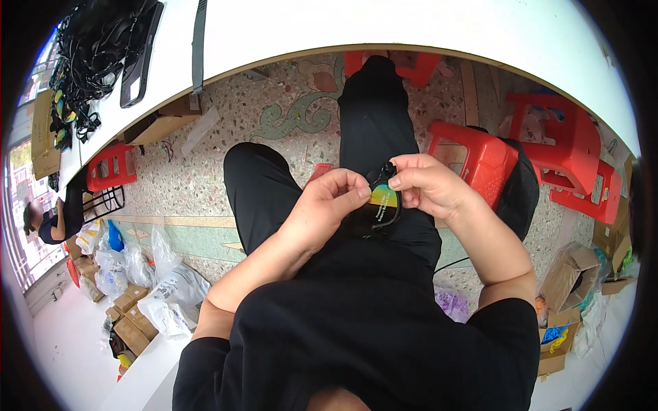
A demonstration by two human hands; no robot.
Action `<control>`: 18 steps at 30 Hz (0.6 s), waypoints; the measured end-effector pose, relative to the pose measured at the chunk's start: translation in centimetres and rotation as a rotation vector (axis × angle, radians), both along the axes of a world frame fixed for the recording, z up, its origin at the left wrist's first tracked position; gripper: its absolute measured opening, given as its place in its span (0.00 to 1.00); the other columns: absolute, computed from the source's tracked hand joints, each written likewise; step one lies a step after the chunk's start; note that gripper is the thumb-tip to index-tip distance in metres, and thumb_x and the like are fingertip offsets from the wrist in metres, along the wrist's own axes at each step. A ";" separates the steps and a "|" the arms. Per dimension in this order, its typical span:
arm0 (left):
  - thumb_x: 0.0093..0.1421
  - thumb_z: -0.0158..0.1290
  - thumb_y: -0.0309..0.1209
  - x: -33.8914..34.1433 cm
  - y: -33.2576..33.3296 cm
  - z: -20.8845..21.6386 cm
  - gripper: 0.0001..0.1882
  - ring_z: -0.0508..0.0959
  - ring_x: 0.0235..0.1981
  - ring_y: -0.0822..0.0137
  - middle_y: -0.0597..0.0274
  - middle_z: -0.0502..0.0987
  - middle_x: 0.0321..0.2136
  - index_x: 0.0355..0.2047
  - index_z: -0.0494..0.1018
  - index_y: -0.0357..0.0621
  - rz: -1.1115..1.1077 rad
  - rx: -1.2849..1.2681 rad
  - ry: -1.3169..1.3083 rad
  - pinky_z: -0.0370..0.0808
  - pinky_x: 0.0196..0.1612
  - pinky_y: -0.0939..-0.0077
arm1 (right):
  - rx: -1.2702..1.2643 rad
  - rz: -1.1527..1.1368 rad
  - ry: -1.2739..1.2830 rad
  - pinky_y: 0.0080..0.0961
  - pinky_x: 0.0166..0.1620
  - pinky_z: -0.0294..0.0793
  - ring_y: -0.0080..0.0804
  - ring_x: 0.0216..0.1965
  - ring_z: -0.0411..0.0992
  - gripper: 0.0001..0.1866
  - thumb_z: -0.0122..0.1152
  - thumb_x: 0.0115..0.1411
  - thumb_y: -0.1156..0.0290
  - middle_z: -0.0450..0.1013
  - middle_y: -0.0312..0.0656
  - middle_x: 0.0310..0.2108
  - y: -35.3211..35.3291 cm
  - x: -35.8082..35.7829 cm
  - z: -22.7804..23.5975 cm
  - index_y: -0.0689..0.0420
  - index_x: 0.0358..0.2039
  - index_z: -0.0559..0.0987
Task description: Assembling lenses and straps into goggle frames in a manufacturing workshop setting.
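Above my lap, both hands work close together on a black cord (396, 215) that carries a yellow-green printed tag (384, 197). My left hand (336, 196) pinches the tag's left edge between thumb and index finger. With thumb and fingers together, my right hand (426, 183) grips the cord beside a small black end piece (388, 168), whose exact kind I cannot make out. One loop of the cord hangs down below the tag, dark against my black trousers.
A heap of black cords (96, 51) with similar tags lies on the white table (288, 24), beside a black phone-shaped object (142, 58). Red stools (488, 164) stand to the right. Plastic bags (171, 294) and cardboard boxes (133, 332) lie at lower left. Another person (51, 222) sits far left.
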State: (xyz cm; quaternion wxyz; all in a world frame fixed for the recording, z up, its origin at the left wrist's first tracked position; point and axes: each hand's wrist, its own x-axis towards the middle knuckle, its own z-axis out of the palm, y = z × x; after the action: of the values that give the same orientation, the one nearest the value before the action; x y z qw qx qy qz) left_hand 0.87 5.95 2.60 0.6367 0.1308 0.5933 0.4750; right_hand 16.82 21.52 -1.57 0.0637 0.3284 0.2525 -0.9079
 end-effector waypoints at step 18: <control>0.51 0.68 0.27 0.5 -3.6 -1.4 0.14 0.73 0.23 0.78 0.67 0.73 0.22 0.27 0.71 0.40 -0.246 0.124 0.661 0.72 0.27 0.81 | 0.744 -0.577 0.148 0.18 0.42 0.75 0.23 0.41 0.74 0.27 0.65 0.56 0.86 0.72 0.42 0.42 -11.3 1.4 -1.5 0.62 0.52 0.63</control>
State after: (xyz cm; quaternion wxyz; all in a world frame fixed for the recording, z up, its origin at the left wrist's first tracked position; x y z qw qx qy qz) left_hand 1.35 2.30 1.18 0.4537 0.3862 0.7170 0.3618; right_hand 18.27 10.22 -3.04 -0.3309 0.3201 0.4629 -0.7575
